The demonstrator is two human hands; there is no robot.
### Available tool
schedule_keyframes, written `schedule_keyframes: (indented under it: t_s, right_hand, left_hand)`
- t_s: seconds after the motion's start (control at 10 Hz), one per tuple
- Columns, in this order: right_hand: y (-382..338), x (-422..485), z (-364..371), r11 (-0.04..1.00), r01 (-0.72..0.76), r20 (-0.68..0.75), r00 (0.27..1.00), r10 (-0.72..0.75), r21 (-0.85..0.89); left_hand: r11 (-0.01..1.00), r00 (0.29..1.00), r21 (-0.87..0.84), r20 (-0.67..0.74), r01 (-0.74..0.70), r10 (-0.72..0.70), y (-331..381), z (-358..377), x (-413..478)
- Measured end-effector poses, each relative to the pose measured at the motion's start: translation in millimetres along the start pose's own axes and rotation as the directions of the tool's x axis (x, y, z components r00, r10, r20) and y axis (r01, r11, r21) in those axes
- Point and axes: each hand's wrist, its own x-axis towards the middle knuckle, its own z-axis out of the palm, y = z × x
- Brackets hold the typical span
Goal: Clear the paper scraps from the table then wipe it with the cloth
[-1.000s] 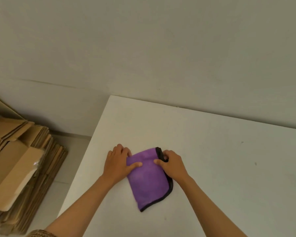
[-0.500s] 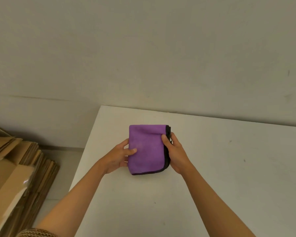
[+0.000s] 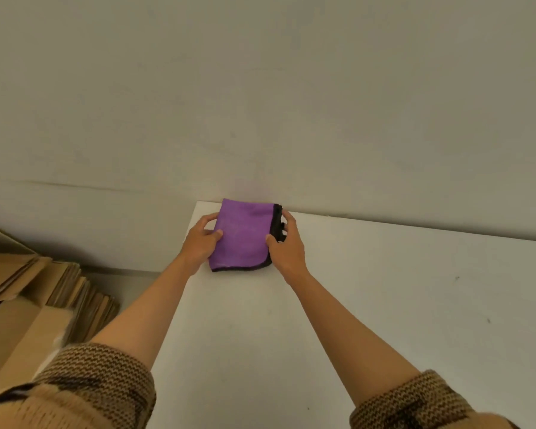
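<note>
Purple cloth (image 3: 243, 235) between left hand (image 3: 200, 243) and right hand (image 3: 287, 247)

The left sleeve (image 3: 84, 385) and the right sleeve (image 3: 415, 404) are a chunky knit in tan with dark brown bands, each ending in a speckled brown-and-beige cuff near the elbow. Below the cuffs the left forearm (image 3: 143, 308), right forearm (image 3: 347, 317), left hand (image 3: 200, 243) and right hand (image 3: 287, 246) are bare.

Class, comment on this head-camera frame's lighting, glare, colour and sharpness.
Head view: dim, even, yellowish light, no glare on the table; a faint purple tint on the wall above the cloth; knitted sleeves sharp, cardboard stack slightly soft.
</note>
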Motion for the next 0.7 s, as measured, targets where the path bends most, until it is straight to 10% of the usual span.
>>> schedule_keyframes:
  t_s: [0.1, 0.3, 0.5, 0.7]
  right_hand:
    - [9.3, 9.3, 9.2, 0.929, 0.170, 0.055, 0.985, -0.161, -0.329]
    - [40.0, 9.8, 6.3, 0.529, 0.348, 0.325, 0.935, -0.140, -0.774]
    - [41.5, -7.0, -19.4, 0.656, 0.347, 0.260, 0.938, -0.231, -0.670]
    - [44.4, -27.1, -75.6, 0.725, 0.247, -0.036, 0.936, -0.351, -0.643]
  left_hand:
    - [0.921, 0.990, 0.391, -0.129, -0.009, 0.064, -3.7, 0.1, 14.0]
    - [0.597, 0.954, 0.758, 0.111, -0.261, 0.277, -32.0, 4.5, 2.5]
    - [0.461, 0.963, 0.850, 0.176, -0.254, 0.207, -40.1, 13.7, -13.5]
    - [0.499, 0.898, 0.799, 0.112, -0.336, 0.426, -38.0, 41.8, -46.1]
